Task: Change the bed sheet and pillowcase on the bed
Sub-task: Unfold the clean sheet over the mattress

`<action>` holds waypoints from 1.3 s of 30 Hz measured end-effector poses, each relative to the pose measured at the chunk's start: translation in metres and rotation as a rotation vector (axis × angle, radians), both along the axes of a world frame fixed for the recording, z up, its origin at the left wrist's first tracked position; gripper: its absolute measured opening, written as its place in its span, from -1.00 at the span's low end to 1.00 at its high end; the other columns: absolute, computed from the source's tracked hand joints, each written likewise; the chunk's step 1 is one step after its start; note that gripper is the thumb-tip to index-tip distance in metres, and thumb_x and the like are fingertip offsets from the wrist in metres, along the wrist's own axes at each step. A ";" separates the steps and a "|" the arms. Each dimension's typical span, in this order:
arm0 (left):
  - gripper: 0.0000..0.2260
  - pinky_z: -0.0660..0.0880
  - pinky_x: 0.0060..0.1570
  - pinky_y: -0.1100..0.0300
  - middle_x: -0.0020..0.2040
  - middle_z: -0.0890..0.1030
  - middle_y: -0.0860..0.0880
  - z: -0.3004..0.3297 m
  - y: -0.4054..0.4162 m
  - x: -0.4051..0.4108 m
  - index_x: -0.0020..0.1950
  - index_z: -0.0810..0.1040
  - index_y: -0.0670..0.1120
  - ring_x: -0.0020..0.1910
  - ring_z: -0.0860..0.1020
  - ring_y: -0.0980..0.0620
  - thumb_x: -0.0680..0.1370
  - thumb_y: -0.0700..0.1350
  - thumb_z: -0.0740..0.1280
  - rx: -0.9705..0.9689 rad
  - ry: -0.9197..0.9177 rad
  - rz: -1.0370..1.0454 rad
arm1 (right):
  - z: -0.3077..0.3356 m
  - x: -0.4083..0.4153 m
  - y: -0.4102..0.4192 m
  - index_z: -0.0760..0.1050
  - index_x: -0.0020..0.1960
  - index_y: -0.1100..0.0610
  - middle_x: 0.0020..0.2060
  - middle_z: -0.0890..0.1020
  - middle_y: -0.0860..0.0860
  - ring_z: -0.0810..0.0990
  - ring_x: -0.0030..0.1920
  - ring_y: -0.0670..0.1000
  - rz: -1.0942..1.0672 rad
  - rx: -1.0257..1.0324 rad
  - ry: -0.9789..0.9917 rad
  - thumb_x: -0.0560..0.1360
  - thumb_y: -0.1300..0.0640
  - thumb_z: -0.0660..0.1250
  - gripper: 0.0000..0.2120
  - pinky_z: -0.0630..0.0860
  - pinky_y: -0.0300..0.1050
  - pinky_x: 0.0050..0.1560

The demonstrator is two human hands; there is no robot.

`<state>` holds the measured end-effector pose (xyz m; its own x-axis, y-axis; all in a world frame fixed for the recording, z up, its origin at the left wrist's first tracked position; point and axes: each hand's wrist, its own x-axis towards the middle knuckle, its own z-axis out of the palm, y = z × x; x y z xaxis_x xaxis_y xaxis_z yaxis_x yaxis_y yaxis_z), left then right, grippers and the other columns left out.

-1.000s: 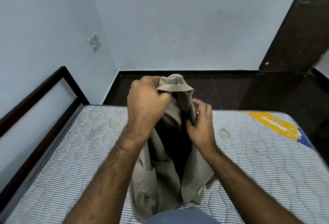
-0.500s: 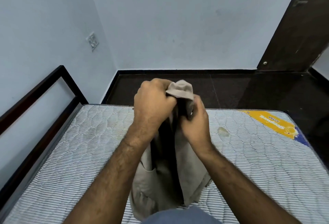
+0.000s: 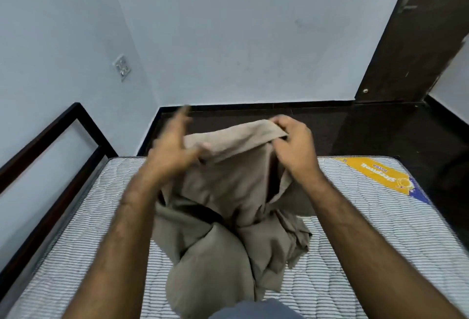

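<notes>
A beige cloth [image 3: 228, 217], a sheet or a pillowcase, hangs bunched in front of me over the bare striped mattress [image 3: 368, 230]. My right hand [image 3: 294, 148] grips its top edge, fingers curled over the hem. My left hand [image 3: 175, 148] is blurred with motion. Its fingers are spread and its thumb touches the cloth's left edge. The cloth's lower folds rest on the mattress near my body.
A dark bed frame rail [image 3: 50, 166] runs along the left side against the wall. A yellow label [image 3: 380, 174] marks the mattress's far right corner. Dark floor [image 3: 368, 136] lies beyond the bed, with a brown door [image 3: 411, 39] at the right and a wall switch [image 3: 121, 67] at the left.
My hands, close together on the bunched top, have moved apart. The cloth has spread wider. My left hand has let go of its fist grip and opened.
</notes>
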<state>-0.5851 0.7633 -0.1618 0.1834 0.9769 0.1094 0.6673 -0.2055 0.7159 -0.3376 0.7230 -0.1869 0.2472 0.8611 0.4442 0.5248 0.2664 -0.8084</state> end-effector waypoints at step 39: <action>-0.39 0.58 0.00 -0.12 0.14 0.51 0.05 -0.005 -0.038 0.042 0.47 0.34 0.18 0.09 0.60 -0.09 0.42 -0.05 0.32 0.342 0.216 -0.155 | -0.009 -0.048 -0.007 0.43 0.14 0.09 -0.20 0.65 -0.11 0.60 -0.14 -0.10 0.588 -0.202 0.259 0.51 0.20 0.45 -0.72 0.52 -0.09 -0.08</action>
